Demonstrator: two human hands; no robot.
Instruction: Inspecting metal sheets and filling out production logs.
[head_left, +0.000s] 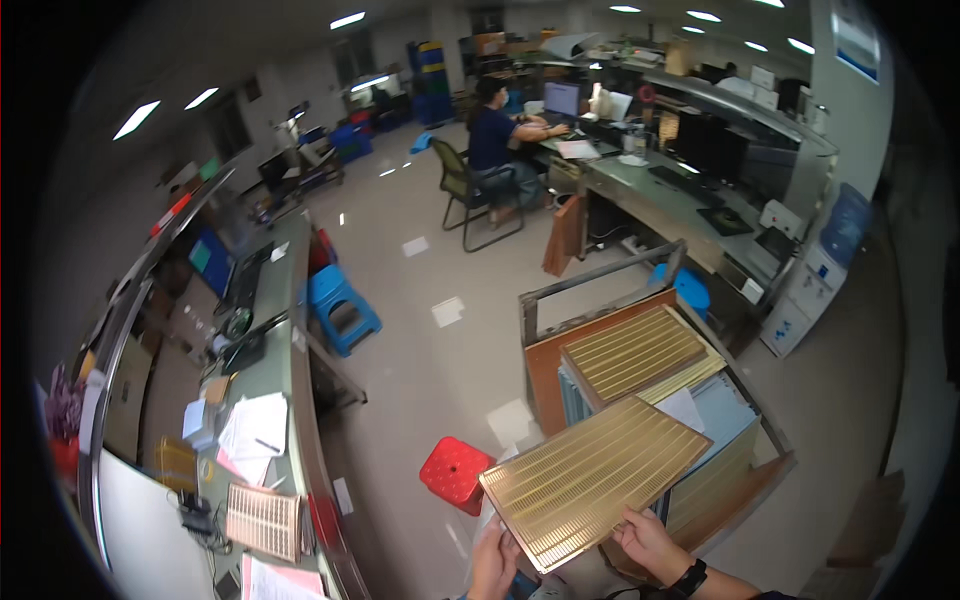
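Observation:
A gold-coloured flat panel with rows of fine rectangular patterning [600,470] is held up in front of me, tilted. My left hand [495,562] grips its near left corner. On its near edge further right, my right hand [648,543] pinches it with the thumb on top; a black band is on that wrist. Just beyond the panel stands a cart [548,368] with a metal frame and brown boards. Similar gold panels [640,352] lie stacked on it, beside blue-grey sheets [728,412]. The held panel hides part of the cart's load.
A red stool [455,473] stands left of the panel. Along the left runs a workbench with papers [255,430], a copper-coloured panel stack [262,520] and a monitor [212,262]. Blue stools [343,308], a seated person [492,145] at a desk and a water dispenser [808,290] are farther off.

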